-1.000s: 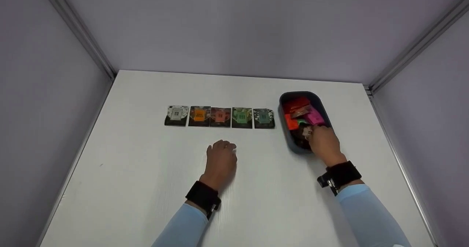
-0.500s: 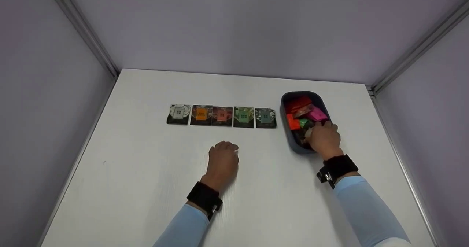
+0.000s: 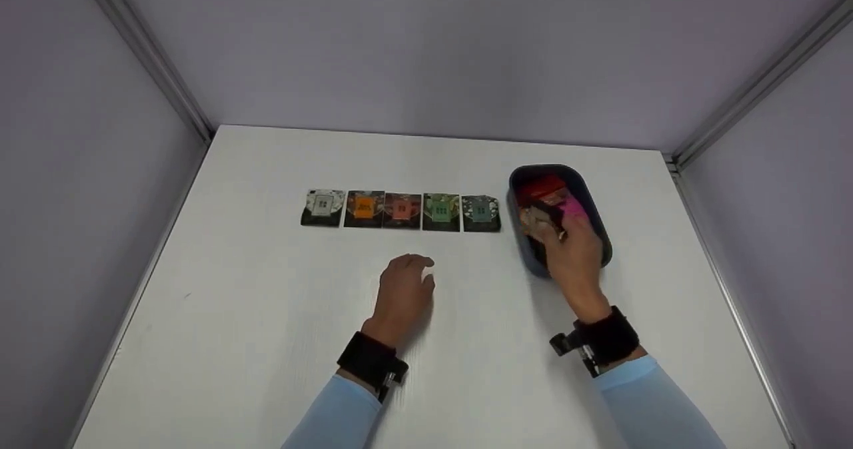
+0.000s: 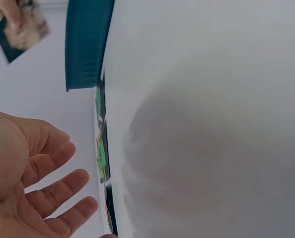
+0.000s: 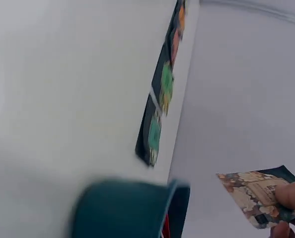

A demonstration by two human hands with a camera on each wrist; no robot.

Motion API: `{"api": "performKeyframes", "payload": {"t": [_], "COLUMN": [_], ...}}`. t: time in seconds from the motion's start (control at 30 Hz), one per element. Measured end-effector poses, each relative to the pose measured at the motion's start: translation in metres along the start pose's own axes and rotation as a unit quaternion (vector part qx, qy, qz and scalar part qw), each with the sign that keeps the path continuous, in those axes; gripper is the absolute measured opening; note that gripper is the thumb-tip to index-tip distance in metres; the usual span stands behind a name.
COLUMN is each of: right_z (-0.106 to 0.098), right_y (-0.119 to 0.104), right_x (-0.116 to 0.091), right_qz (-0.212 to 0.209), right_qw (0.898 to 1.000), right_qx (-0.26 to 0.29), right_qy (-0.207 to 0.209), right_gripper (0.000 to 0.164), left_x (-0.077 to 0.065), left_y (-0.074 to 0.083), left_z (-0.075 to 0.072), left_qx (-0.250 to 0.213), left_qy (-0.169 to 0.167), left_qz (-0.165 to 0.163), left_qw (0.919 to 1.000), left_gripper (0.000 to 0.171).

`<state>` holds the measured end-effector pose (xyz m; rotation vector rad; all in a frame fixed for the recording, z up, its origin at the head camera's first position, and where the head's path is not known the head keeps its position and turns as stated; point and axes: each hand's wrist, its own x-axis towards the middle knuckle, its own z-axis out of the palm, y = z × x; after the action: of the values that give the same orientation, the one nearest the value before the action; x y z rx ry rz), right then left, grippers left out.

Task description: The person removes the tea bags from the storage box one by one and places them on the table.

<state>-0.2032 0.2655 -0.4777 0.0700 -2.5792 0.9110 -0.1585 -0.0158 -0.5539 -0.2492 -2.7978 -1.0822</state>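
Note:
My right hand (image 3: pixel 578 259) pinches a flat square sachet (image 5: pixel 252 196) with a beige floral print and a dark end. It holds the sachet above the dark blue-green plastic bin (image 3: pixel 525 252), raised over the rim in both wrist views. Red packets (image 3: pixel 541 186) and a pink packet (image 3: pixel 572 207) show inside; the hand covers part of the contents. My left hand (image 3: pixel 403 299) is at the middle of the table, fingers loosely bent and holding nothing. The left wrist view shows its fingers (image 4: pixel 63 191) spread apart.
Left of the bin, several sachets lie in a row: white-labelled (image 3: pixel 322 208), orange (image 3: pixel 364 209), red (image 3: pixel 402 211), green (image 3: pixel 441 212) and teal (image 3: pixel 480 213). The white table (image 3: pixel 253 342) is enclosed by grey panels (image 3: pixel 426 56) at the back and sides.
My right hand has lifted out of the bin with the beige floral sachet between thumb and fingers, moving slightly left. The left hand's thumb and fingers have parted a little; the row is unchanged.

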Motion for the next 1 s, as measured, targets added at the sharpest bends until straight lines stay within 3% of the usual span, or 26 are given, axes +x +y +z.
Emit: {"api": "performKeyframes", "payload": {"t": [0.13, 0.4, 0.47, 0.57, 0.67, 0.8, 0.9, 1.0], "right_z": [0.024, 0.064, 0.070, 0.074, 0.074, 0.071, 0.070, 0.070], "right_y": [-0.020, -0.032, -0.033, -0.033, -0.033, -0.035, -0.039, -0.041], "right_x": [-0.021, -0.049, -0.053, -0.056, -0.056, -0.053, -0.053, -0.055], "right_qz": [0.045, 0.110, 0.119, 0.126, 0.097, -0.001, -0.076, -0.114], "right_qw": [0.994, 0.966, 0.957, 0.947, 0.957, 0.979, 0.981, 0.976], "right_qx": [0.098, 0.194, 0.214, 0.228, 0.196, 0.115, 0.068, 0.054], "right_qy": [-0.034, -0.132, -0.154, -0.186, -0.189, -0.167, -0.168, -0.178], "right_gripper": [0.018, 0.016, 0.016, 0.016, 0.016, 0.028, 0.031, 0.016], "left_x": [0.003, 0.005, 0.005, 0.005, 0.005, 0.004, 0.002, 0.002], "left_y": [0.009, 0.018, 0.017, 0.014, 0.011, 0.009, 0.009, 0.011], "left_z": [0.002, 0.007, 0.008, 0.008, 0.006, 0.003, 0.002, 0.002], "left_qx": [-0.038, -0.142, -0.158, -0.163, -0.143, -0.077, -0.037, -0.048], "left_qy": [-0.032, -0.077, -0.082, -0.081, -0.072, -0.066, -0.075, -0.083], "left_qz": [-0.030, -0.062, -0.066, -0.067, -0.049, -0.001, 0.027, 0.032], "left_qw": [0.9983, 0.9849, 0.9818, 0.9810, 0.9859, 0.9948, 0.9961, 0.9949], "left_gripper": [0.030, 0.051, 0.049, 0.031, 0.013, 0.004, 0.003, 0.004]}}
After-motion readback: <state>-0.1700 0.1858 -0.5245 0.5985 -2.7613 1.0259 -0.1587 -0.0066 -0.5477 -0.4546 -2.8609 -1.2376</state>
